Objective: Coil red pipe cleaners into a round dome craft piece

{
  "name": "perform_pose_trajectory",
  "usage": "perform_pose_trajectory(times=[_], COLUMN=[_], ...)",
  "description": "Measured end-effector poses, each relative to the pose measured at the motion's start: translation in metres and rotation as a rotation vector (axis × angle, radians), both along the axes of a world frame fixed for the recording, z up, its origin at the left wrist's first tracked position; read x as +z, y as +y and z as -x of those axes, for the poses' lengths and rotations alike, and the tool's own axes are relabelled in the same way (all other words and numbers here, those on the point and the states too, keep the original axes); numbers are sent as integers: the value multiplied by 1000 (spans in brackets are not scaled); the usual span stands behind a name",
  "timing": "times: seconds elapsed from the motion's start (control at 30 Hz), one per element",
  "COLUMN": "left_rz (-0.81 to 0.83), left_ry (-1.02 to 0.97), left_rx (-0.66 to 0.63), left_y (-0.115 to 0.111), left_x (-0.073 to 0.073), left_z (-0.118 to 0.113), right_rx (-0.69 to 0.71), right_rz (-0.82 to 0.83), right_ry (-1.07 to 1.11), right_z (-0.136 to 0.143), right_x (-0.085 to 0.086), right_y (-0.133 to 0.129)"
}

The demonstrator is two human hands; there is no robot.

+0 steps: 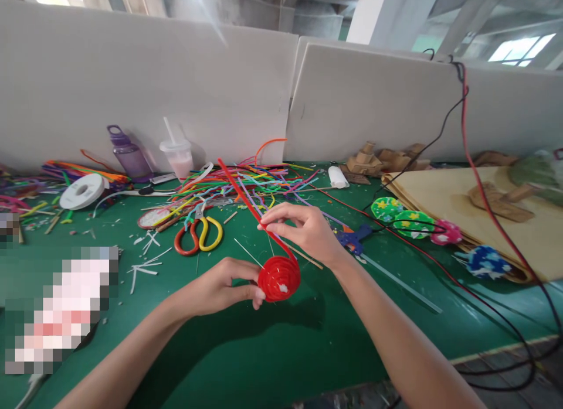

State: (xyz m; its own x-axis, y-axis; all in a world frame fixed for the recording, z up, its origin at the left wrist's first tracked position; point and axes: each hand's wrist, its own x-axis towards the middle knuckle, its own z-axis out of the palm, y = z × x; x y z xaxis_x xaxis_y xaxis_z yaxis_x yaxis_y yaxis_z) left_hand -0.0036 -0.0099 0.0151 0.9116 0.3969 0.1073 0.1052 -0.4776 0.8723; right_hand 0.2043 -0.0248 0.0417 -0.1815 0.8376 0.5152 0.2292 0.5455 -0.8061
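A round red coil (277, 274) of wound pipe cleaner, with a whitish spot near its centre, is held above the green table. My left hand (233, 285) pinches its left edge between thumb and fingers. From the coil's upper right a straight red pipe cleaner (237, 189) runs up to the left. Thumb and fingertips of my right hand (292, 226) are closed on this strip, above the coil. Thin pale wires stick out from behind the coil. The fingers behind the coil are partly hidden.
Scissors (199, 236) with red and yellow handles lie left of centre, before a pile of colourful pipe cleaners (264, 177). A blue glue gun (355, 239), cables and patterned pieces (413, 222) are at right. A bottle (131, 157), drink cup (177, 160) and white spool (83, 191) stand left.
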Motion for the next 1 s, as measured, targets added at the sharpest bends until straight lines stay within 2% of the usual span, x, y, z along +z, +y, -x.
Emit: perform_pose_trajectory(times=[0.17,0.37,0.57,0.7,0.8,1.0], left_rz=[-20,-87,-63,-49,-40,-32], left_ry=[4,-29,-56,-81,-79,-84], left_rx=[-4,9,-51,-61,-67,-57], left_y=[-2,-4,-6,-7,-6,-6], left_x=[1,2,3,4,4,3], left_z=[-2,-1,-1,-1,1,2], right_rx=[23,-2,197,294,325,161], right_rz=[162,104,190,243,242,156], right_ry=[-190,-498,-827,-1032,-1072,-995], right_z=[7,13,17,29,36,35], right_x=[13,34,64,78,83,74], right_y=[2,2,12,20,22,27])
